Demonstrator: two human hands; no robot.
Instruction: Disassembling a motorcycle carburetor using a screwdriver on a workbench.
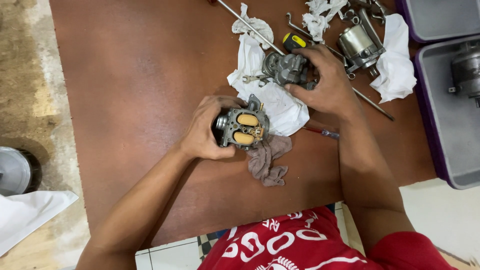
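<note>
We're holding carburetor body (243,127) in left hand (205,131), fingers wrapped round it, twin tan floats facing up, over brown rag (267,161) on brown board (135,100). Right hand (325,82) is closing on grey metal cover part (286,69) lying on white cloth (277,102), fingers curled over it, grip looking partial. Judging step: mid-strip, picking up mating part. Next move is calling for firm lift clear of yellow-handled screwdriver (294,41) and long rod (250,27), floats kept untouched.

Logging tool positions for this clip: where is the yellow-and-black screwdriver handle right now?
In the head view the screwdriver handle lies at the top centre of the brown table, just above the right hand and the grey metal part it touches, beside the white rags.
</note>
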